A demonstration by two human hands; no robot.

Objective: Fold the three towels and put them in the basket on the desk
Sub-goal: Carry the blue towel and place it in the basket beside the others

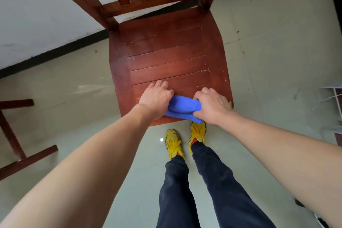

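The blue towel (182, 107) lies as a short, thick bundle on the front edge of the chair seat (166, 57), its long axis running side to side between the hands. The left hand (156, 98) grips its left end and the right hand (211, 105) its right end, fingers curled over the cloth and both equally near. The fingertips are hidden, so the exact hold is unconfirmed. Neither basket nor desk is identifiable in view.
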